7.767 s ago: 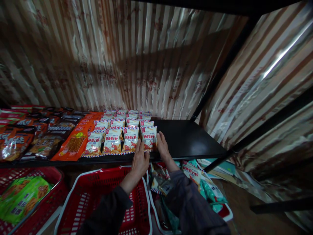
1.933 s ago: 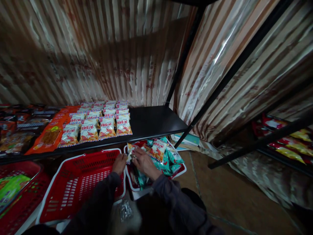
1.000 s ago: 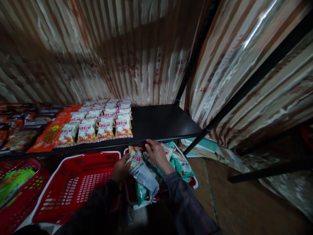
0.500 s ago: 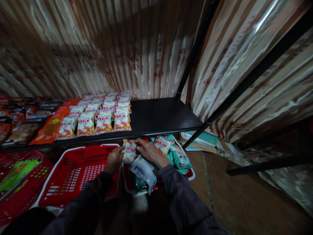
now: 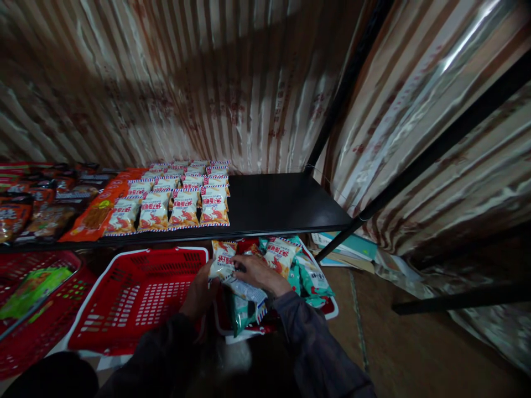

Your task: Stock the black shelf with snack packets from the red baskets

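Over the right-hand red basket [image 5: 329,314], a white-and-orange snack bag [image 5: 223,258] is held between my two hands. My left hand [image 5: 199,296] is closed on its left edge, with the fingers partly hidden in shadow. On the other side, the fingers of my right hand [image 5: 259,272] are bent against the bag's right edge. Just below lies another snack bag [image 5: 248,292], showing its silvery back. A similar white-and-orange bag [image 5: 279,255] rests beside my right wrist, among green snack bags [image 5: 314,279] in the same basket.
Behind the baskets runs a black shelf [image 5: 286,202] with rows of matching snack bags [image 5: 185,207] and orange packets [image 5: 92,215]. A red basket [image 5: 153,301] stands left of my hands, and another [image 5: 53,331] holds green packaging. A black post [image 5: 398,171] rises at the right.
My left hand has moved lower along the held bag, which now stands more upright. The silver-backed bag below has shifted and shows more of a green bag under it. The view has swung slightly left.
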Tool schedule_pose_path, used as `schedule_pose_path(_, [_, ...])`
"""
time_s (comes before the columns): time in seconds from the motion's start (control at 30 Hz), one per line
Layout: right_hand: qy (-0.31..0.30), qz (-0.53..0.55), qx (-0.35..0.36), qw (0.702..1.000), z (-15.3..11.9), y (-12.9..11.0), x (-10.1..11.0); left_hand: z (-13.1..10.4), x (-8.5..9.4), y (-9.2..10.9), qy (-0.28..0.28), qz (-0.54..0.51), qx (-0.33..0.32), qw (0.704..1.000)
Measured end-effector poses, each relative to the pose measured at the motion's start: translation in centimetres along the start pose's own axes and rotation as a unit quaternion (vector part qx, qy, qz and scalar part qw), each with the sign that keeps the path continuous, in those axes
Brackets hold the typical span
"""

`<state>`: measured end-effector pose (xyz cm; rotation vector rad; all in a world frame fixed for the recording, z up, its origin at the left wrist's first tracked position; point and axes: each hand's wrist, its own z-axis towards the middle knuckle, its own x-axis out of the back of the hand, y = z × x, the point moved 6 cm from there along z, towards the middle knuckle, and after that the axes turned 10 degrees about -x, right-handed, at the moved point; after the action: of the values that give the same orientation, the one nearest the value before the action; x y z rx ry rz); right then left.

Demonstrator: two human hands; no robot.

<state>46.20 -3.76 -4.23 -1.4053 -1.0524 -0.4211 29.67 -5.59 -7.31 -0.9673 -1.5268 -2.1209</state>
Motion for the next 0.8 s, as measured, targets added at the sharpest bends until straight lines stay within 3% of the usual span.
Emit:
schedule_pose_path(0.13, [0.048,0.017,-0.016,0.999,0.5,0.0,1.5,1.4,0.1,1.3,0.005,-0.006,-0.003,1.000])
schedule_pose_path(0.3, [0.122,0.055,-0.022,0.991,0.5,0.4,3.0,1.7,1.4,0.7,0.060,-0.034,0.044,0.997])
schedule_pose_path(0.47, [0.121,0.033,-0.021,0.992,0.8,0.6,2.2,-0.2,2.4,0.1,0.065,-0.122,0.080,0.987])
schedule_pose_path(0.57, [0.124,0.031,-0.001,0.992,0.9,0.2,2.0,-1.6,3.5,0.5,0.105,-0.170,0.094,0.975])
schedule_pose_path(0.8, [0.163,-0.023,-0.011,0.986,0.6,0.1,2.3,-4.0,6.8,3.1,0.192,-0.127,0.073,0.970])
